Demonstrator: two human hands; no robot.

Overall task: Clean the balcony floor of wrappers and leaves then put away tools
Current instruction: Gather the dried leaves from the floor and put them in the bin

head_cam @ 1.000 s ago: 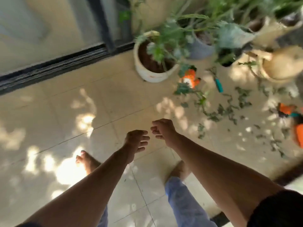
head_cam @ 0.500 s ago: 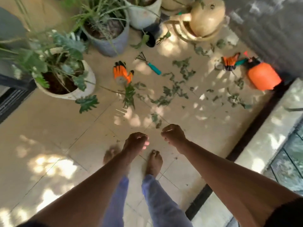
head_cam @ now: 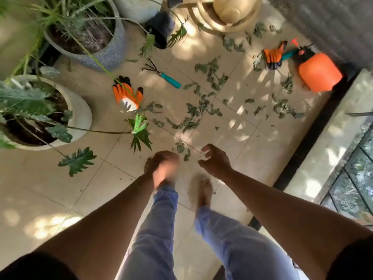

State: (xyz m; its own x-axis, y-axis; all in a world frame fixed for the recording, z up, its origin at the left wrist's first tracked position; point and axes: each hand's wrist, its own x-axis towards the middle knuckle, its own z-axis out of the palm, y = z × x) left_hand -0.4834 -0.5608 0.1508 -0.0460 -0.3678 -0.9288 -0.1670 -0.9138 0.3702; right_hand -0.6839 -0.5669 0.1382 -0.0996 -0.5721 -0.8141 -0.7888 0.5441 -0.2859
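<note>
Wilted green leaves (head_cam: 203,106) lie scattered over the beige tiled floor (head_cam: 238,150), from the middle toward the right. A hand rake with a teal handle (head_cam: 161,75) lies near the grey pot. One orange glove (head_cam: 127,93) lies left of it, a second orange glove (head_cam: 274,54) far right beside an orange spray bottle (head_cam: 317,74). My left hand (head_cam: 160,164) and my right hand (head_cam: 215,158) hang above the floor with loosely curled fingers, holding nothing. A few leaves (head_cam: 182,150) lie on the floor between them.
A white pot (head_cam: 79,116) with a leafy plant stands at left, a grey pot (head_cam: 109,53) behind it, a beige jug-shaped pot (head_cam: 232,11) at the top. A black threshold strip (head_cam: 314,128) and raised ledge run along the right. My bare feet stand on the tiles.
The view has swung right and moved closer to the leaves and tools. Both hands stay out in front, empty, and my feet have stepped forward.
</note>
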